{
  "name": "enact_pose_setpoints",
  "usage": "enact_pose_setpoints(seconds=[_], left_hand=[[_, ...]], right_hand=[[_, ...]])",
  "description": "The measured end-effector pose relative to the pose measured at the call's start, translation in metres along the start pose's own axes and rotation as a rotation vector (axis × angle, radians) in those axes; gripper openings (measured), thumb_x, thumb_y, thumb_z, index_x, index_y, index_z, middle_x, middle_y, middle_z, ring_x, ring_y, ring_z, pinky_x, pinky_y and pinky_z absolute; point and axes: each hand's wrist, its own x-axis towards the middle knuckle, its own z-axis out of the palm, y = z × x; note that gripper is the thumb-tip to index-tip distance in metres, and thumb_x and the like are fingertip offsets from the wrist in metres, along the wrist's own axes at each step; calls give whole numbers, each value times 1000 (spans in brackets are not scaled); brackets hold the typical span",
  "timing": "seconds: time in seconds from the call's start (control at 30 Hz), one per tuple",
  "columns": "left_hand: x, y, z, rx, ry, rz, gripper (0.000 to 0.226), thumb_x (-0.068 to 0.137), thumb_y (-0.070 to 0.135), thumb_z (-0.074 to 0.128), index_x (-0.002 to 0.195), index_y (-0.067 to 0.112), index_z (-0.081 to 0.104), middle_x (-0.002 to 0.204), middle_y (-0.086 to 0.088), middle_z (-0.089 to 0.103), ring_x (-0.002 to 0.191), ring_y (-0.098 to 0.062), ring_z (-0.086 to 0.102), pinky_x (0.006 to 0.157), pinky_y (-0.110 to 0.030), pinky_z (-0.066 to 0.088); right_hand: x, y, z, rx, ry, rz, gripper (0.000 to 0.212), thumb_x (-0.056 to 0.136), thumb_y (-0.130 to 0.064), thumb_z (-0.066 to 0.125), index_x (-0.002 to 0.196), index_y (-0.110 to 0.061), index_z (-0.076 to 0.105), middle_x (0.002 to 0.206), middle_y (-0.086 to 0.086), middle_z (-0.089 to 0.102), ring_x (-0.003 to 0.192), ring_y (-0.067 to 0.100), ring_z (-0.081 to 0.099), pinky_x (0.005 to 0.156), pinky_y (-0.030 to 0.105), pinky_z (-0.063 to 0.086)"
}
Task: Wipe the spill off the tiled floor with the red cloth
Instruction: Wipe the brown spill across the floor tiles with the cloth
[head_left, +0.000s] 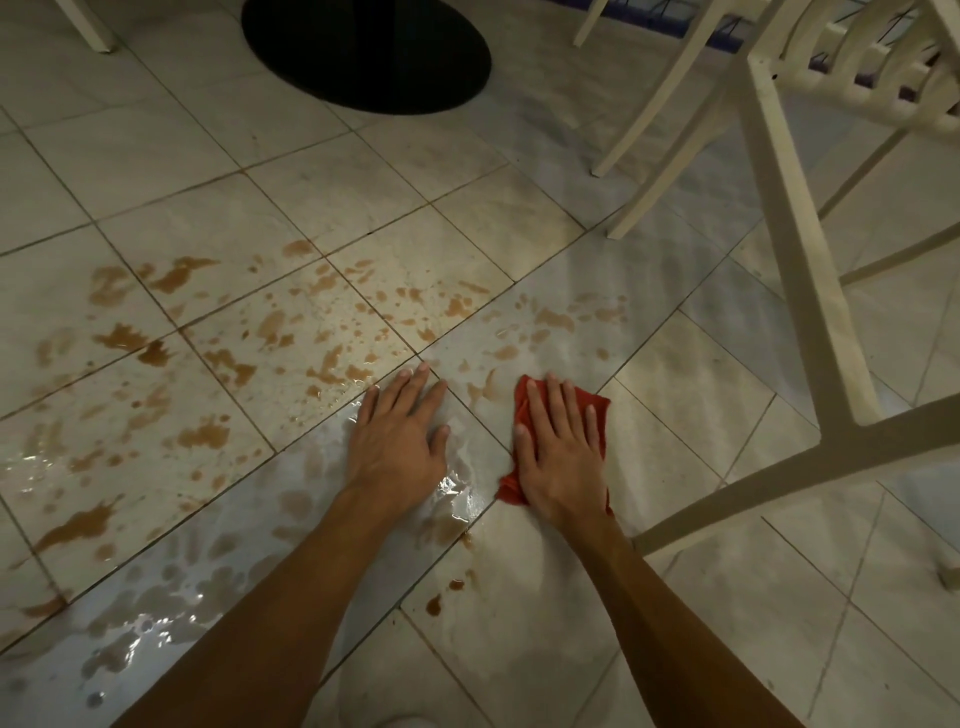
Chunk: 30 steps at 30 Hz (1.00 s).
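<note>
On the tiled floor (363, 171), the right hand (563, 457) presses flat on the red cloth (597, 410), fingers spread; the left hand (400, 436) braces open on wet tile. The brown spill (218, 358) spreads left, so that palm could slip, and one small cloth may just smear it.
</note>
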Motion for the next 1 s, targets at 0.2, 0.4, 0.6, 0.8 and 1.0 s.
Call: enact_pose_setpoints(seconds=[0.2, 0.4, 0.6, 0.8, 1.0], left_hand=[[-1, 5, 3, -1, 6, -21, 64, 108, 46, 33, 168, 33, 15, 177, 7, 0, 163, -16, -3, 132, -46, 0], [-2, 0, 1, -8, -4, -1, 64, 109, 47, 33, 168, 34, 13, 176, 8, -2, 163, -14, -5, 132, -45, 0], [-3, 3, 5, -24, 22, -10, 64, 108, 44, 35, 168, 32, 16, 177, 6, 2, 163, -16, -3, 132, -46, 0], [-2, -2, 8, -31, 40, 4, 62, 108, 46, 35, 167, 33, 20, 176, 7, 5, 163, -16, 0, 132, -44, 0], [-2, 1, 10, -23, 42, -12, 63, 108, 45, 35, 167, 34, 18, 177, 7, 3, 163, -16, -1, 132, -44, -2]], right_hand=[[23, -34, 1, 7, -33, -64, 65, 116, -53, 9, 174, -31, -10, 182, -3, -19, 167, 20, -24, 137, 53, -8], [3, -9, -1, 13, -16, 2, 65, 115, -57, 7, 174, -34, -7, 182, -6, -16, 168, 17, -20, 137, 53, -8], [20, -36, -3, 2, -39, -45, 61, 115, -53, 3, 172, -38, -14, 182, -2, -21, 167, 22, -24, 136, 56, -7], [-8, -7, 1, -5, -21, -99, 62, 115, -53, 9, 174, -39, -6, 183, -8, -14, 168, 16, -18, 137, 52, -5], [21, -39, 0, -15, -40, -34, 64, 115, -50, 5, 174, -30, -13, 182, -3, -20, 167, 21, -24, 136, 55, -6]])
